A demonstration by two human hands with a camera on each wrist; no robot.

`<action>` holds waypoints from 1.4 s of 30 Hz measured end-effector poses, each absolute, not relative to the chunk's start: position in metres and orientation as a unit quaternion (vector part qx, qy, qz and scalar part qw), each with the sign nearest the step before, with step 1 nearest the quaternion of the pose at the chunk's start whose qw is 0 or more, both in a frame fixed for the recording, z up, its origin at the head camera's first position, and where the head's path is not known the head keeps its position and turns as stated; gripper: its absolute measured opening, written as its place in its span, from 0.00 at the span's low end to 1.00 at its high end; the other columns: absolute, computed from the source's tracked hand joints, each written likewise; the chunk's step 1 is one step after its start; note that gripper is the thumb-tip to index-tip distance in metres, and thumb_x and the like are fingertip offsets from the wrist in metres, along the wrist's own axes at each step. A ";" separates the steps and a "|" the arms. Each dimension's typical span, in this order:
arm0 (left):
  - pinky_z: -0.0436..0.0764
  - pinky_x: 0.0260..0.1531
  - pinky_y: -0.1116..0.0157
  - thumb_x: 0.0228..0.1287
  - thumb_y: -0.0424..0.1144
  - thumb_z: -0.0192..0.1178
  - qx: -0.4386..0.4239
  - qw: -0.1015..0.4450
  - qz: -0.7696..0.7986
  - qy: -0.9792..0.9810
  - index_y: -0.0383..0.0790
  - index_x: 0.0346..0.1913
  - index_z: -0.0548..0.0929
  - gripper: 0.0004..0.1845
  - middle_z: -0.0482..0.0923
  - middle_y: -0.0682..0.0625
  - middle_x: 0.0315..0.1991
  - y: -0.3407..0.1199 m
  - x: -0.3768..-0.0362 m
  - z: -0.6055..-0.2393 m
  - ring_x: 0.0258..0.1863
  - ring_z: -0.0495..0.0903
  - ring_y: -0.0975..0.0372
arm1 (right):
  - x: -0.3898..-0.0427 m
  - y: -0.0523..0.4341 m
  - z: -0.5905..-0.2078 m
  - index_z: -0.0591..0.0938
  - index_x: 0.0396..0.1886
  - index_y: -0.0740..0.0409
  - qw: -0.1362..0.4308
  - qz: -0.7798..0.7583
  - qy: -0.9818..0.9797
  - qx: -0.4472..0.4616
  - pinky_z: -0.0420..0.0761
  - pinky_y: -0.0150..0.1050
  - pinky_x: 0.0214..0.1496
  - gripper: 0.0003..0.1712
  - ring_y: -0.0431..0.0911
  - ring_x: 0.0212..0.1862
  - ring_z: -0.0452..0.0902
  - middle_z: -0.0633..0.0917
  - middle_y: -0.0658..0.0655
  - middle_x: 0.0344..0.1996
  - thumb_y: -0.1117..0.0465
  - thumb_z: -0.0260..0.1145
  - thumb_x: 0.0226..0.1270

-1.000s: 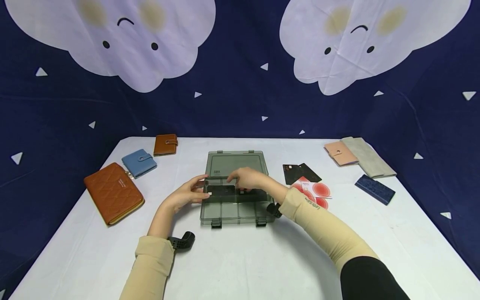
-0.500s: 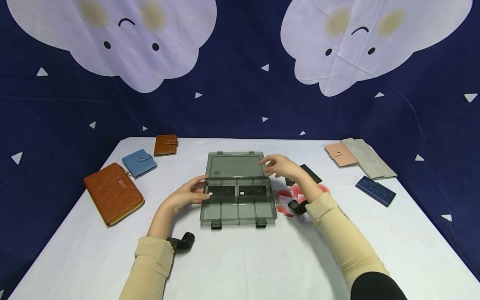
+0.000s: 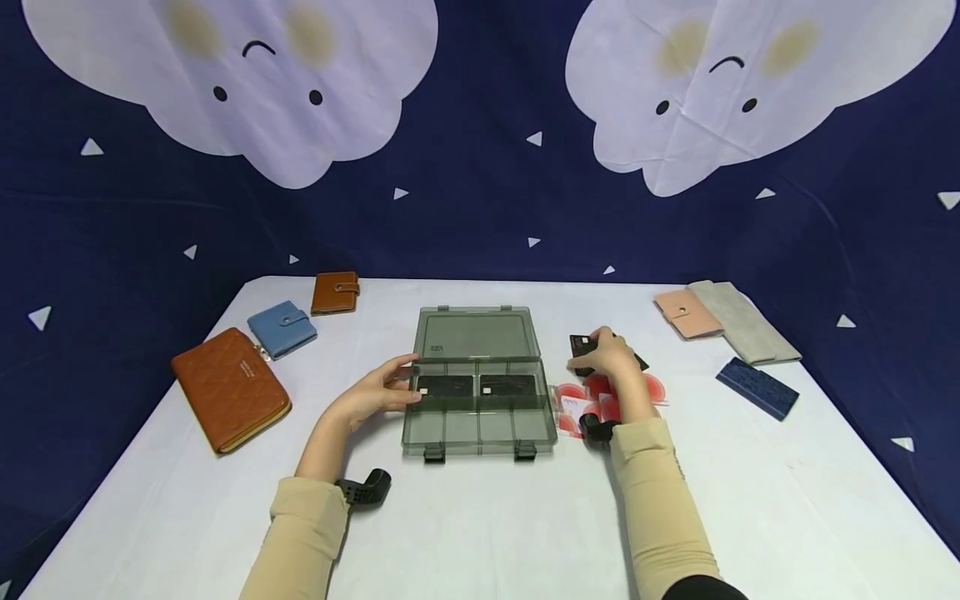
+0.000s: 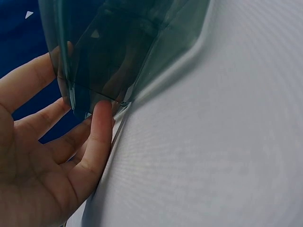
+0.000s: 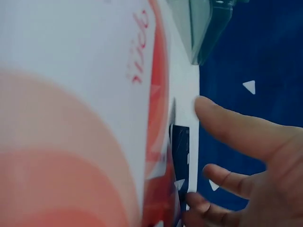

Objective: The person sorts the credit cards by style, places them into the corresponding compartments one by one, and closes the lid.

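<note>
Two black cards (image 3: 477, 386) in open organizer box (image 3: 477, 433), left hand (image 3: 378, 390) steadying

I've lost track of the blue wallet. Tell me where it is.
In the head view the blue wallet lies far left on the table, between the small brown wallet and the large quilted one.

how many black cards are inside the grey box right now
2: one black card in the organizer box's back-left compartment, another beside it on the right. The right hand touches more outside.

My right hand (image 3: 609, 357) hides most of the black card (image 3: 581, 342) beneath it, so my grip on it cannot be told.
</note>
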State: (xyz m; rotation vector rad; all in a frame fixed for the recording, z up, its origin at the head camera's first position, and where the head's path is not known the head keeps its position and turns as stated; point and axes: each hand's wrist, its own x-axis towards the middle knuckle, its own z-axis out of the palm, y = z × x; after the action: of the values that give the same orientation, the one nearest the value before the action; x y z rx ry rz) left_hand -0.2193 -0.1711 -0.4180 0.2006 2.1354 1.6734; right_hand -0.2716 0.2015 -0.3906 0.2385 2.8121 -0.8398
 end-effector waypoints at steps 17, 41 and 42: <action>0.76 0.48 0.57 0.57 0.34 0.62 0.071 0.205 0.599 0.771 0.42 0.71 0.54 0.41 0.53 0.32 0.66 -0.172 -0.217 -0.418 0.59 0.65 0.45 | -0.271 0.207 -0.393 0.69 0.55 0.76 0.122 -0.222 0.957 0.140 0.67 0.60 0.53 0.47 0.68 0.53 0.66 0.73 0.76 0.52 0.47 0.74 0.43; 0.76 0.49 0.57 0.57 0.36 0.63 0.082 0.207 0.598 0.770 0.40 0.72 0.52 0.42 0.51 0.31 0.67 -0.172 -0.218 -0.419 0.60 0.63 0.44 | -0.271 0.216 -0.400 0.68 0.51 0.72 0.014 -0.430 0.901 0.062 0.70 0.36 0.34 0.23 0.50 0.35 0.69 0.72 0.61 0.33 0.69 0.63 0.56; 0.76 0.49 0.57 0.57 0.37 0.63 0.084 0.206 0.598 0.770 0.41 0.72 0.52 0.42 0.51 0.31 0.67 -0.172 -0.218 -0.418 0.60 0.62 0.43 | -0.271 0.216 -0.399 0.69 0.52 0.72 0.006 -0.439 0.897 0.058 0.69 0.34 0.33 0.21 0.48 0.34 0.68 0.72 0.60 0.32 0.70 0.61 0.58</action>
State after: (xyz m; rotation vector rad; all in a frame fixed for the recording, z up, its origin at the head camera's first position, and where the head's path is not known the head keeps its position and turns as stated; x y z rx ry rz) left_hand -0.2175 -0.1723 -0.4184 0.2342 2.1456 1.6645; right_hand -0.2711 0.2158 -0.3993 0.1822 2.8074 -1.3730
